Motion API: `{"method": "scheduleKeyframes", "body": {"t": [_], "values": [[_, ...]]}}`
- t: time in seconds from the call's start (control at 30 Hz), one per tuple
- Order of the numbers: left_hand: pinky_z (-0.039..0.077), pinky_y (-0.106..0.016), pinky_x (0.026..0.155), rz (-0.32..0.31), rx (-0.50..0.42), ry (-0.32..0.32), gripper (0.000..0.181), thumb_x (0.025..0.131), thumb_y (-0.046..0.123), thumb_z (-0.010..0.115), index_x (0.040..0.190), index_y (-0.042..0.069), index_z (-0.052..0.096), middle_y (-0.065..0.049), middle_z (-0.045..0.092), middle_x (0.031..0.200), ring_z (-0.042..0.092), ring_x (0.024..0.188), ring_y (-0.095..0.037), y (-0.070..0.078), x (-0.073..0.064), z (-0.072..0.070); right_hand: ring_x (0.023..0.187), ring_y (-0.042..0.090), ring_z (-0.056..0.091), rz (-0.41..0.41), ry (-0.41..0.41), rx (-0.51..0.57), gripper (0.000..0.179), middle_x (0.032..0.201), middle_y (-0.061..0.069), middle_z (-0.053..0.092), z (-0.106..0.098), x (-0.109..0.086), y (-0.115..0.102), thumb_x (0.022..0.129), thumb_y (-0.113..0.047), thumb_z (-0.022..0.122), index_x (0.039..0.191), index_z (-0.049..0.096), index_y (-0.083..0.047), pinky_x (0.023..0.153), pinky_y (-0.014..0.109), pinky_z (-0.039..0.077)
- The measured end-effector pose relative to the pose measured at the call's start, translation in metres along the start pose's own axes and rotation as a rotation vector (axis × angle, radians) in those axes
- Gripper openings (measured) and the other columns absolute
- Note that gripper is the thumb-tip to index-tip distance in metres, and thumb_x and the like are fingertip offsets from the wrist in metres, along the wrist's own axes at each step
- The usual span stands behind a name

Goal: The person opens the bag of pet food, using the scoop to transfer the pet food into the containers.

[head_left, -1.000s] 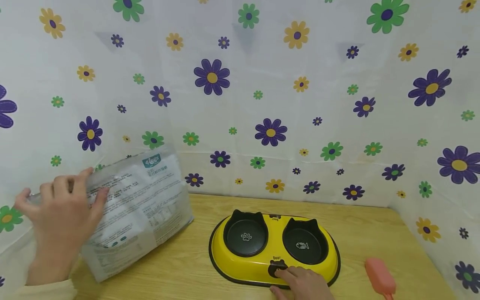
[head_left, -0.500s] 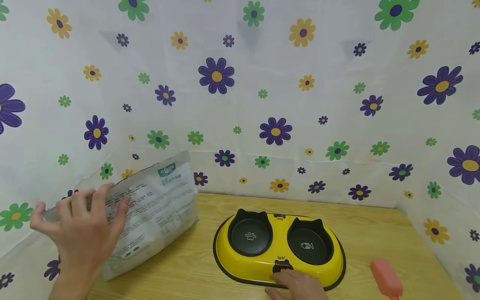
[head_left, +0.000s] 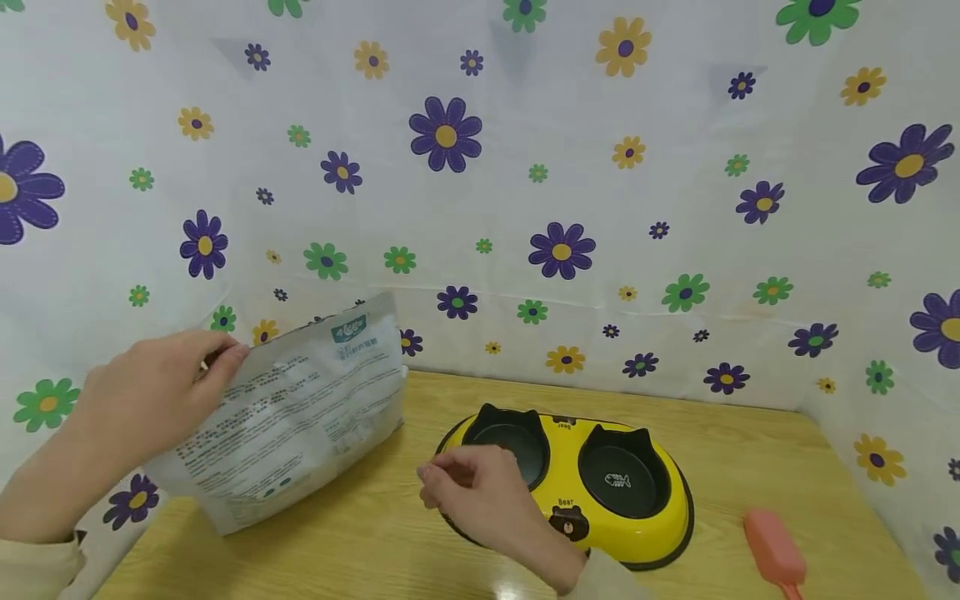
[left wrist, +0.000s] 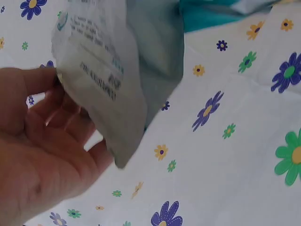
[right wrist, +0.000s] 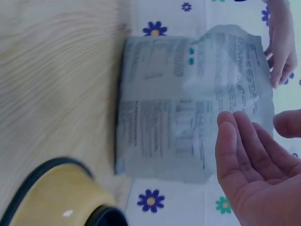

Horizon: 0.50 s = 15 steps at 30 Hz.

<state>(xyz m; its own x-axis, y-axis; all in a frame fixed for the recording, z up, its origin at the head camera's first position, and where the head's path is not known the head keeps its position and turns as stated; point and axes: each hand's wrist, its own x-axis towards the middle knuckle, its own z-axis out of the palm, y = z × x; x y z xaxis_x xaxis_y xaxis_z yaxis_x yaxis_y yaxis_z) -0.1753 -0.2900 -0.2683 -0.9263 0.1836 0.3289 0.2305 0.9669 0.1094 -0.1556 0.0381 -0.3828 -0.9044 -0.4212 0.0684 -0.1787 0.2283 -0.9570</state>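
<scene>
A white printed food bag [head_left: 300,417] stands tilted on the table at the left, a teal logo near its top corner. My left hand [head_left: 153,392] pinches the bag's top edge between thumb and fingers; the left wrist view shows this hand [left wrist: 51,127] at the bag's edge [left wrist: 108,89]. In the head view my right hand [head_left: 483,500] overlaps the left part of a yellow double pet bowl [head_left: 637,542]. Its fingers are loosely bent and hold nothing. In the right wrist view that hand [right wrist: 258,169] has its thumb apart from the fingers, in front of the bag [right wrist: 164,108].
The bowl has two black cat-eared dishes [head_left: 622,479] and a bear picture on its front. A pink scoop [head_left: 776,550] lies on the wooden table [head_left: 720,442] to the right. Behind and beside the table hangs a white flowered sheet [head_left: 360,225].
My right hand has lifted off the bowl's front and moved left toward the bag. The left hand's spread fingers have closed to a pinch on the bag's top edge.
</scene>
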Motion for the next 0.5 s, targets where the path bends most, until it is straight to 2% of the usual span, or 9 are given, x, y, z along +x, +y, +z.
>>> {"method": "scheduleKeyframes", "body": {"t": [0.1,0.17,0.23,0.33,0.5], "values": [[0.039,-0.033,0.052,-0.019,-0.029,-0.154,0.041,0.109,0.035,0.047,0.113,0.004,0.072,-0.004,0.065,0.077,0.056,0.066,-0.018,-0.005,0.017,-0.005,0.076,0.014,0.073,0.014,0.016,0.052,0.024,0.085,0.004,0.077,0.004,0.024,-0.012,0.102,-0.031,0.064,0.097,0.077,-0.011,0.071,0.027,0.060],[0.043,-0.034,0.055,-0.021,-0.040,-0.206,0.044,0.109,0.040,0.046,0.113,0.006,0.073,-0.006,0.070,0.084,0.060,0.070,-0.019,-0.009,0.027,-0.007,0.079,0.016,0.073,0.037,0.022,0.090,0.026,0.086,0.004,0.076,0.007,0.038,-0.018,0.103,-0.032,0.063,0.100,0.077,-0.010,0.074,0.030,0.061],[0.045,-0.034,0.057,-0.019,-0.059,-0.237,0.046,0.108,0.044,0.048,0.109,0.008,0.075,-0.006,0.072,0.085,0.062,0.070,-0.018,-0.015,0.035,-0.009,0.080,0.016,0.073,0.053,0.029,0.094,0.026,0.088,0.004,0.076,0.008,0.050,-0.024,0.103,-0.034,0.063,0.102,0.077,-0.011,0.077,0.032,0.061],[0.046,-0.032,0.057,-0.018,-0.095,-0.282,0.046,0.106,0.047,0.051,0.102,0.010,0.077,0.001,0.071,0.080,0.062,0.066,-0.015,-0.024,0.043,-0.010,0.082,0.017,0.073,0.073,0.034,0.097,0.029,0.087,0.002,0.075,0.011,0.065,-0.034,0.102,-0.037,0.063,0.104,0.077,-0.011,0.079,0.033,0.061],[0.053,-0.031,0.052,-0.036,-0.174,-0.364,0.047,0.107,0.045,0.051,0.108,0.006,0.077,0.002,0.073,0.077,0.066,0.060,-0.014,-0.033,0.047,-0.010,0.084,0.019,0.074,0.074,0.040,0.088,0.035,0.084,-0.001,0.075,0.018,0.085,-0.053,0.102,-0.040,0.063,0.107,0.076,-0.008,0.076,0.031,0.061]]}}
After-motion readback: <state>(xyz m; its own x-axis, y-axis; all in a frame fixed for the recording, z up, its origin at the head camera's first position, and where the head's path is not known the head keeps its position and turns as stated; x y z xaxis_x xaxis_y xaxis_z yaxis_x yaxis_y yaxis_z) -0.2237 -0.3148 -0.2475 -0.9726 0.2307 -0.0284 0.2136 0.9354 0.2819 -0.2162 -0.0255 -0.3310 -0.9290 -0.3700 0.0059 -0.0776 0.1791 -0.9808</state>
